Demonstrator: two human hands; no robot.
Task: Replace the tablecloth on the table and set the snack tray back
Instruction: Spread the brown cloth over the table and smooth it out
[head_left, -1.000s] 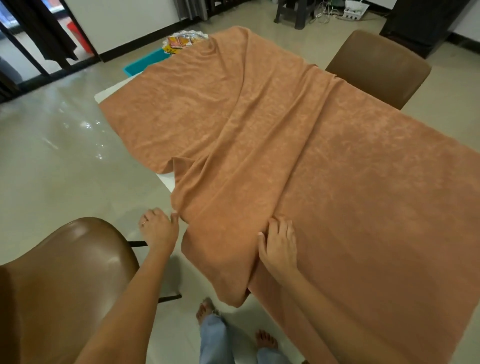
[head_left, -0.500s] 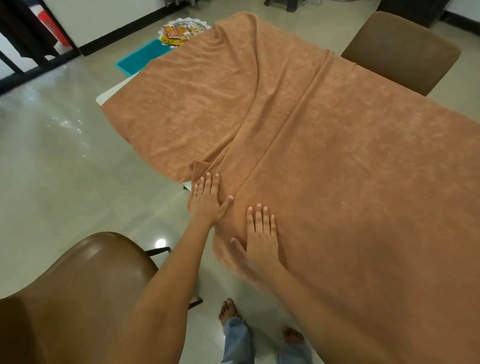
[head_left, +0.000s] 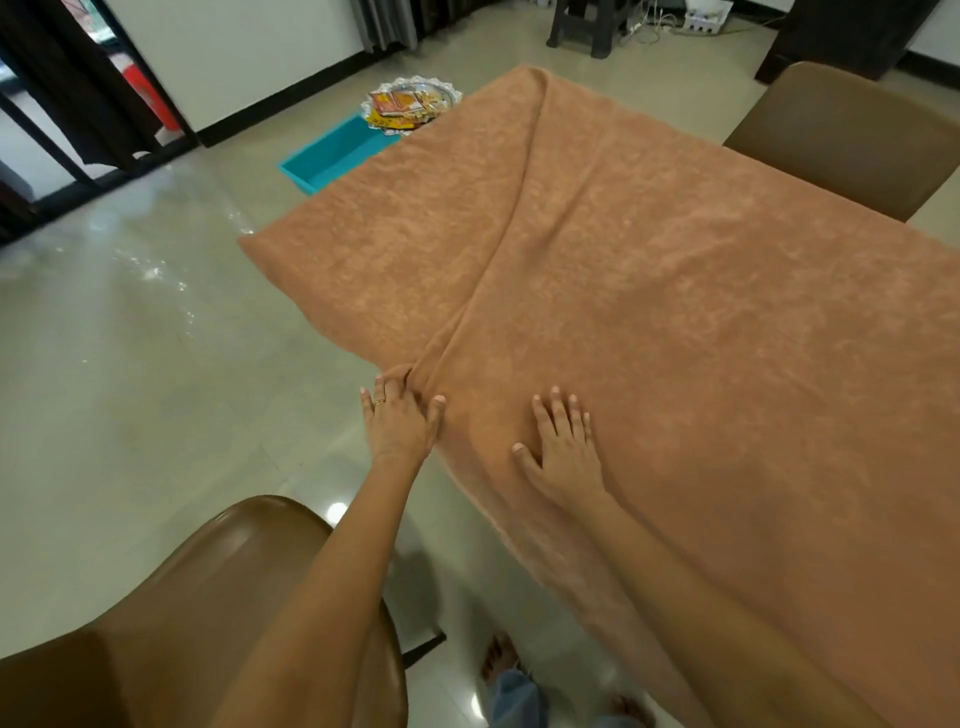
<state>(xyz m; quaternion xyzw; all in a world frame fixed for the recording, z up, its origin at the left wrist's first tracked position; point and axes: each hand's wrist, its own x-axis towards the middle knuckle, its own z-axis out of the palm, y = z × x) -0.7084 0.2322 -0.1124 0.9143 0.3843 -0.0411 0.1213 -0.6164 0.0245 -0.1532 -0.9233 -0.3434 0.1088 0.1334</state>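
Note:
An orange-brown tablecloth (head_left: 649, 270) covers the table, with one long crease running from the far end down to the near left edge. My left hand (head_left: 400, 423) is at that edge, its fingers closed on the bunched end of the crease. To its right, my right hand (head_left: 563, 449) lies flat on the cloth with fingers spread, holding nothing. The snack tray (head_left: 415, 101), silver with colourful packets, sits beyond the table's far left corner, partly hidden by the cloth.
A teal bin (head_left: 332, 156) stands next to the tray at the far left. One brown chair (head_left: 208, 597) is close at my lower left, another (head_left: 852, 135) at the table's far right side. A dark stool (head_left: 587, 21) stands on the floor beyond.
Both hands moved up onto the cloth from the hanging near edge. My left hand took hold of the crease and my right slid rightward; the folds are flatter and the white table edge is covered.

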